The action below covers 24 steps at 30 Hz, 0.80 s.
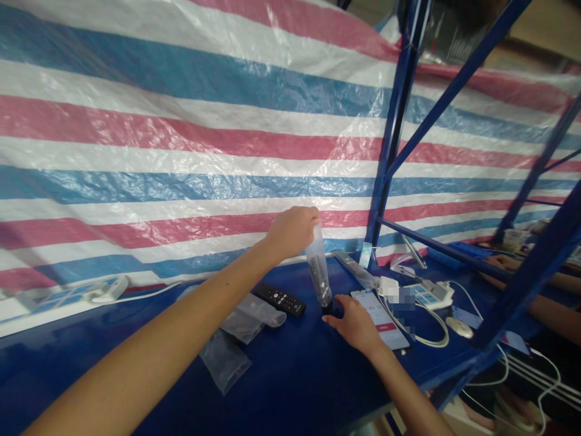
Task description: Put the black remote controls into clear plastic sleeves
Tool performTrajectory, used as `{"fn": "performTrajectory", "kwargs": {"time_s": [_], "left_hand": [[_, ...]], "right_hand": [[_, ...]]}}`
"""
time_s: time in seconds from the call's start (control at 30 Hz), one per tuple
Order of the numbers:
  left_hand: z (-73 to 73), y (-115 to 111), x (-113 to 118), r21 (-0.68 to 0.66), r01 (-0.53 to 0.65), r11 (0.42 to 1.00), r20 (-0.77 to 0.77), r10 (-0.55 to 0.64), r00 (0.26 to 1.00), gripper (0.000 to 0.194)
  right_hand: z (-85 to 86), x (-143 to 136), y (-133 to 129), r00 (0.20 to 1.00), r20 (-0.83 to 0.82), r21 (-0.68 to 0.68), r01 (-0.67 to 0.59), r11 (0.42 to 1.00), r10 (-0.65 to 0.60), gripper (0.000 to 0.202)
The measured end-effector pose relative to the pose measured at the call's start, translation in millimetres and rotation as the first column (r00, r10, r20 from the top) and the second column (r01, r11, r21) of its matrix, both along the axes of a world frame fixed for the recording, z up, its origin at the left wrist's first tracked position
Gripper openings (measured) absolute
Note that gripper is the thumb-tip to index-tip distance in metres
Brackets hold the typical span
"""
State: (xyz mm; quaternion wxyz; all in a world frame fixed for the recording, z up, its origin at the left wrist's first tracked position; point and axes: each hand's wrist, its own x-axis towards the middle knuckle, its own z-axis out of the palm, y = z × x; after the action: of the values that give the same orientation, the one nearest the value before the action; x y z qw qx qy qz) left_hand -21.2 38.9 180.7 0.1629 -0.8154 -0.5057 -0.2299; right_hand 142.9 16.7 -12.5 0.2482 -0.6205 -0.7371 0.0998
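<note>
A clear plastic sleeve (316,248) hangs from my left hand (294,231), whose fingers are closed on its top end. Inside the sleeve, toward the bottom, is a black remote (320,281), tilted, its lower end close to the blue table (290,375). My right hand (356,321) is beside that lower end, thumb and forefinger apart, with nothing seen between them. A second black remote (280,299) lies on the table to the left, next to several clear bags (226,360). Right of my right hand lies a phone (381,318) with a lit screen.
A bagged item (356,269) lies behind the phone. White cables, a charger (388,288) and a power strip (429,295) are on the right. Another power strip (104,289) is at far left. Blue metal posts (393,130) stand at right, beyond which another person's arms (540,297) show.
</note>
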Motion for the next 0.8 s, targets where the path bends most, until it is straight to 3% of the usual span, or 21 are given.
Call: {"fn": "performTrajectory", "kwargs": {"time_s": [0.17,0.37,0.5,0.6,0.7,0.8], "left_hand": [[9.6,-3.5,-9.7,0.023,0.029,0.999,0.054,-0.030,0.998,0.026],[10.0,-1.8,-30.9,0.073,0.054,0.996,0.112,-0.062,0.992,0.023],[14.2,-1.6,-55.4,0.111,0.009,0.994,0.186,-0.030,0.982,0.022],[21.5,-3.1,-86.6,0.154,-0.055,0.987,0.298,0.007,0.954,0.018],[19.7,-1.3,-127.6,0.163,-0.155,0.974,0.508,0.051,0.860,0.016],[-5.7,5.2,-165.3,0.030,-0.256,0.966,0.754,0.146,0.640,0.024]], "right_hand": [[-2.0,-4.5,12.5,0.987,-0.143,-0.026,-0.085,0.996,0.080,0.030],[-5.7,-6.0,19.3,0.942,-0.259,-0.002,-0.221,0.975,0.213,0.021],[-4.3,-7.0,19.9,0.941,-0.230,0.006,-0.254,0.967,0.248,0.022],[-1.3,-6.8,20.1,0.972,-0.146,-0.027,-0.191,0.981,0.186,0.025],[3.4,-7.1,21.1,0.995,-0.021,-0.055,-0.101,0.993,0.100,0.025],[9.7,-10.3,23.6,0.989,0.140,-0.061,-0.038,0.997,0.046,0.025]]}}
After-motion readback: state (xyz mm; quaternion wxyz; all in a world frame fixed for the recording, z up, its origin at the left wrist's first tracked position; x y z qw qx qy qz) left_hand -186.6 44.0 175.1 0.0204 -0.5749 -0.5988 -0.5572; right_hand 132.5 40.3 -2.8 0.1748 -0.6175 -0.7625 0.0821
